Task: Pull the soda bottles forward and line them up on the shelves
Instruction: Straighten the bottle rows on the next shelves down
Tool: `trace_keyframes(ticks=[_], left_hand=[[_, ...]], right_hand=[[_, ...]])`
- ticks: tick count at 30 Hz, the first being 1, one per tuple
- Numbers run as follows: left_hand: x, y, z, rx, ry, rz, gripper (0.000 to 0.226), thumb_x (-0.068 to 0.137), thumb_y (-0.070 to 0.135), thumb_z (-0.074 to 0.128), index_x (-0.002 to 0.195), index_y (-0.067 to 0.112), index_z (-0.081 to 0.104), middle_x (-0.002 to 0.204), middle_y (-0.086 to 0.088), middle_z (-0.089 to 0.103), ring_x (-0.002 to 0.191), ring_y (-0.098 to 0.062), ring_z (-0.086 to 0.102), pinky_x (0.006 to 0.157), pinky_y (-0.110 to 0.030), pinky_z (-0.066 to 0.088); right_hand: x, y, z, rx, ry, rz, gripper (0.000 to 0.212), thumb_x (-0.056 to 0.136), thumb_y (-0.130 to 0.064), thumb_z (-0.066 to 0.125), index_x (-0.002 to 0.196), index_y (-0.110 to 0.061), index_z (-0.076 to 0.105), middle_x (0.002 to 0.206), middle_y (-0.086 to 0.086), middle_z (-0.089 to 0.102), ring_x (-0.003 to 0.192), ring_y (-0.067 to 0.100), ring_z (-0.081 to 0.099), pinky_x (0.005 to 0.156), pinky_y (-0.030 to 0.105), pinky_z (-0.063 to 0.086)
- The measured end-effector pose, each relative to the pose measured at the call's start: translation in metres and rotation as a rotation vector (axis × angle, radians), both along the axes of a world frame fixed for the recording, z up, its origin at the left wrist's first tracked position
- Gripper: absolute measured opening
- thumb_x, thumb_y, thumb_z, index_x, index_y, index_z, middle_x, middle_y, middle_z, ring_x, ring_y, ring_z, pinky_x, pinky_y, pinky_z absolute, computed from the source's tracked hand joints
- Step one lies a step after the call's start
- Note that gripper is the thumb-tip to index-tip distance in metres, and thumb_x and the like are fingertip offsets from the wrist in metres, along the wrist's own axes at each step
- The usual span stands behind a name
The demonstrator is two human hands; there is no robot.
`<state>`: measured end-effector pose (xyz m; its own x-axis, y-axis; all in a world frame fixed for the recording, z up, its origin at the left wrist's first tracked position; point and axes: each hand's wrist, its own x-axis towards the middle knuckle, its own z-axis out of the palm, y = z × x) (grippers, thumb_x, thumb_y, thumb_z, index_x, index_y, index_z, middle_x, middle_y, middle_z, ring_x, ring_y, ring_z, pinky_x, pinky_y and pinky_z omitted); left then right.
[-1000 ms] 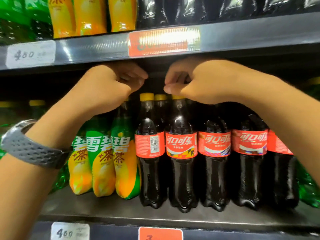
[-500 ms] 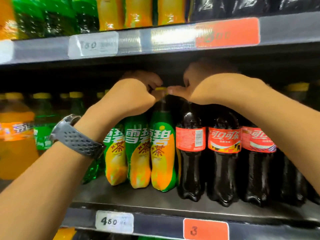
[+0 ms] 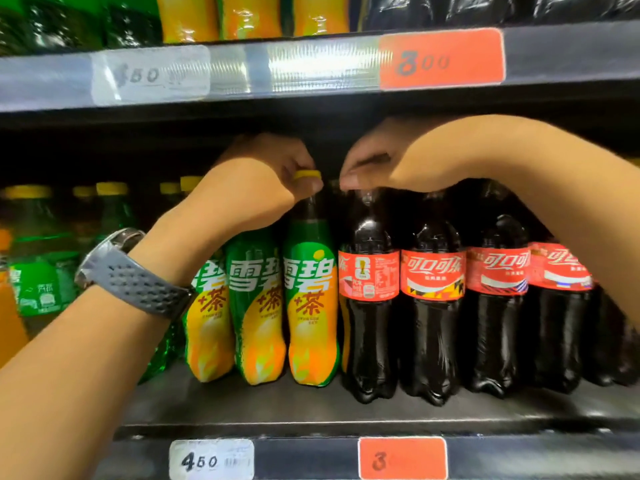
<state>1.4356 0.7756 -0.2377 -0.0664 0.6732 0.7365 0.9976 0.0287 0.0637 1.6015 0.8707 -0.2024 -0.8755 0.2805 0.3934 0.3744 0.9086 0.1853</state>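
Dark metal shelf [image 3: 311, 407]: a white price tag [image 3: 211, 460] and an orange price tag [image 3: 402, 459] are fixed along its front edge.

Clear green plastic bottles [image 3: 41, 271] with yellow caps are stood at the left end, set back from the front edge.

Left hand [image 3: 256, 188], grey perforated watch strap [image 3: 138, 289] at the wrist: the yellow cap [image 3: 307, 174] of the rightmost green-and-yellow sleeved soda bottle [image 3: 311, 306] is pinched. Three such bottles are ranged near the front edge, touching.

Dark cola bottles with red labels [image 3: 433, 289] are ranged just beside them, towards the right end.

Right hand [image 3: 374, 161]: fingers are curled down at the leftmost cola bottle's top. Whether it is gripped cannot be told.
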Motion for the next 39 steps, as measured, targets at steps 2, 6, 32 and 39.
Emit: trace_keyframes(ticks=[2, 6, 32, 39], left_hand=[[-0.002, 0.0, 0.0, 0.012, -0.018, -0.003, 0.019, 0.087, 0.038, 0.065, 0.099, 0.025, 0.069, 0.098, -0.003, 0.07, 0.093, -0.026, 0.063, 0.085, -0.04, 0.05], [-0.006, 0.002, 0.002, 0.01, -0.049, 0.008, 0.016, 0.084, 0.04, 0.067, 0.093, 0.027, 0.069, 0.094, 0.006, 0.07, 0.09, -0.018, 0.064, 0.085, -0.038, 0.051], [-0.031, 0.008, 0.01, -0.083, -0.185, -0.258, 0.016, 0.086, 0.027, 0.069, 0.098, 0.016, 0.07, 0.087, 0.004, 0.07, 0.068, 0.004, 0.059, 0.061, -0.003, 0.04], [-0.05, -0.006, 0.011, -0.113, -0.045, -0.199, 0.022, 0.094, 0.023, 0.056, 0.114, 0.024, 0.066, 0.105, 0.006, 0.069, 0.094, -0.01, 0.063, 0.087, -0.02, 0.047]], right_hand=[[0.002, 0.002, 0.001, 0.005, 0.017, -0.043, 0.043, 0.089, -0.057, 0.047, 0.098, -0.02, 0.066, 0.094, -0.003, 0.067, 0.085, 0.017, 0.062, 0.081, 0.034, 0.049], [0.005, 0.012, 0.005, 0.068, 0.05, -0.135, 0.055, 0.078, -0.072, 0.047, 0.08, -0.019, 0.06, 0.079, 0.0, 0.063, 0.074, 0.023, 0.06, 0.066, 0.033, 0.046], [0.015, 0.011, 0.001, -0.246, 0.072, -0.03, 0.059, 0.064, -0.071, 0.05, 0.114, -0.041, 0.062, 0.093, -0.025, 0.066, 0.092, -0.004, 0.061, 0.082, 0.018, 0.046], [-0.049, -0.015, -0.007, 0.022, 0.214, -0.044, 0.037, 0.091, -0.051, 0.05, 0.107, -0.022, 0.066, 0.1, -0.003, 0.067, 0.091, 0.017, 0.062, 0.084, 0.033, 0.05]])
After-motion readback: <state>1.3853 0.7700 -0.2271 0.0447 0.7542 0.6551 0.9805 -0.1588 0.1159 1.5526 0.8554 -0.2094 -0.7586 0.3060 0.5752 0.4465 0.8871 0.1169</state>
